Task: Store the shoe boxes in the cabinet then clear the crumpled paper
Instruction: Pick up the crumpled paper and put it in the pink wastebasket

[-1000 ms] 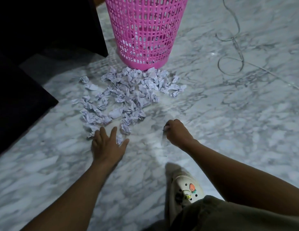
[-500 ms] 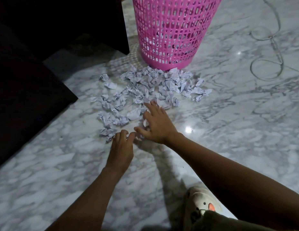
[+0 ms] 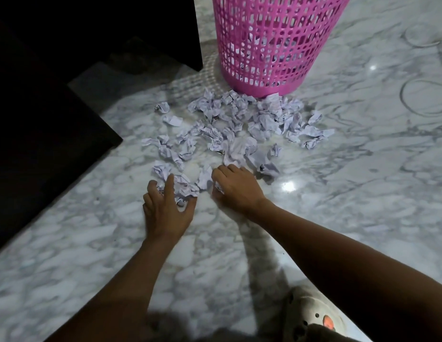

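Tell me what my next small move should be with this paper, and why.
Probably close both hands fully and lift that handful into the pink mesh basket. The left hand and right hand curl around crumpled paper at the pile's near edge. The basket stands upright just behind the pile on the marble floor.

Basket (image 3: 271,45) was hot pink, open grid lattice all over wall. Crumpled paper (image 3: 239,124) was white with bluish cast, dark printed lines on some wads. Floor (image 3: 363,206) was white marble, grey veining, couple of bright glare spots. Furniture (image 3: 42,95) at left read flat black. Cable (image 3: 401,95) was grey. Shoe (image 3: 311,309) was cream, dark holes, orange-red charm.
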`<move>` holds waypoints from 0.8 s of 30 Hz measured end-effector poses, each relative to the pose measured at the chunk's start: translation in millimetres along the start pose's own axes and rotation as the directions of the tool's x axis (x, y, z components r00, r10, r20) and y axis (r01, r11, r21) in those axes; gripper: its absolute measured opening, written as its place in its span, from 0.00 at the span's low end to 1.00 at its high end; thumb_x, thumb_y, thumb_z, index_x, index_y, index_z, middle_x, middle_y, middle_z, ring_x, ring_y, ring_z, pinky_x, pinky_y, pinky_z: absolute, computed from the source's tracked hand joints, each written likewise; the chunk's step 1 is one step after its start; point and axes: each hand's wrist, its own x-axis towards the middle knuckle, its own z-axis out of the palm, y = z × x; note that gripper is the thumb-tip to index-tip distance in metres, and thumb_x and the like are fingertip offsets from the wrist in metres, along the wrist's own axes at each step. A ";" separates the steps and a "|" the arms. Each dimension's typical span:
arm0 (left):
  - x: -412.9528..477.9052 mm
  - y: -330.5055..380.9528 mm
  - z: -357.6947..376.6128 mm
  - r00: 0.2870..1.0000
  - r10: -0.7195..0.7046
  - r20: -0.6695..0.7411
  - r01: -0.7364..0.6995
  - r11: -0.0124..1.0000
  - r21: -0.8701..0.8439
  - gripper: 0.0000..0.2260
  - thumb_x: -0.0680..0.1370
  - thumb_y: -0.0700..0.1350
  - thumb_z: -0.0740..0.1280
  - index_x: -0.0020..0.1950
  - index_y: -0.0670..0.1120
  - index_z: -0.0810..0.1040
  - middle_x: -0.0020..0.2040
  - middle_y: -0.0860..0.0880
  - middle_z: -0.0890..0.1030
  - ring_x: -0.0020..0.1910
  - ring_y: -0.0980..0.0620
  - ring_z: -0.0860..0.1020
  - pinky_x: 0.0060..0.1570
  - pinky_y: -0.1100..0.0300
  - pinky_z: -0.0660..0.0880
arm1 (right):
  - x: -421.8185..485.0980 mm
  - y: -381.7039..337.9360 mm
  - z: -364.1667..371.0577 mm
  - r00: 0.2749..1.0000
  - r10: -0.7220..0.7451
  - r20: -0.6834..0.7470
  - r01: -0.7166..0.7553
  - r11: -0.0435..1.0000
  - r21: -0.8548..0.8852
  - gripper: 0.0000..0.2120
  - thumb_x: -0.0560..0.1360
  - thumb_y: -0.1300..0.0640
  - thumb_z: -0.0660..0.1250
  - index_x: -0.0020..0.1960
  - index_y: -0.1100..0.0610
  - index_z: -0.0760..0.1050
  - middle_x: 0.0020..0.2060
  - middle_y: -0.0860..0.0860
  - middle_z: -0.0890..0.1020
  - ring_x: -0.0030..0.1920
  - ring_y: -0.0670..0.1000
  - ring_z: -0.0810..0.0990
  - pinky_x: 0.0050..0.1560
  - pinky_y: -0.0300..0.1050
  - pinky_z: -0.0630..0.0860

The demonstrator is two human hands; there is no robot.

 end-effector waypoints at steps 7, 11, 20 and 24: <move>4.2 5.8 6.0 0.993 0.075 -0.094 -0.074 0.997 0.022 0.27 0.72 0.59 0.66 0.66 0.46 0.71 0.70 0.40 0.66 0.58 0.36 0.70 0.56 0.44 0.71 | 14.6 -6.2 -34.6 0.993 0.054 -0.103 -0.023 0.961 0.275 0.10 0.70 0.54 0.64 0.48 0.57 0.74 0.41 0.52 0.79 0.35 0.56 0.78 0.26 0.45 0.72; 3.6 10.5 6.8 0.988 0.082 -0.132 -0.085 0.996 -0.019 0.26 0.74 0.59 0.59 0.65 0.43 0.71 0.74 0.39 0.62 0.58 0.36 0.70 0.55 0.43 0.70 | 26.1 -6.3 -59.8 0.965 0.232 -0.118 -0.161 0.887 0.433 0.17 0.72 0.55 0.65 0.61 0.55 0.75 0.50 0.51 0.79 0.44 0.52 0.79 0.35 0.46 0.75; 25.8 39.7 11.8 0.994 -0.015 -0.108 0.017 1.000 0.019 0.45 0.65 0.78 0.61 0.62 0.39 0.69 0.80 0.41 0.51 0.71 0.39 0.60 0.65 0.44 0.66 | 31.8 49.6 -45.0 0.876 0.472 0.099 -0.480 0.874 0.073 0.23 0.75 0.48 0.64 0.67 0.55 0.75 0.60 0.56 0.72 0.58 0.58 0.75 0.61 0.53 0.66; 34.2 47.8 17.0 0.992 -0.007 -0.128 0.010 1.000 0.021 0.43 0.64 0.74 0.66 0.62 0.39 0.69 0.75 0.39 0.63 0.72 0.38 0.62 0.66 0.42 0.66 | 24.4 55.2 -32.0 0.911 0.410 0.051 -0.403 0.909 -0.107 0.19 0.75 0.43 0.63 0.60 0.53 0.79 0.61 0.57 0.74 0.64 0.61 0.70 0.68 0.62 0.55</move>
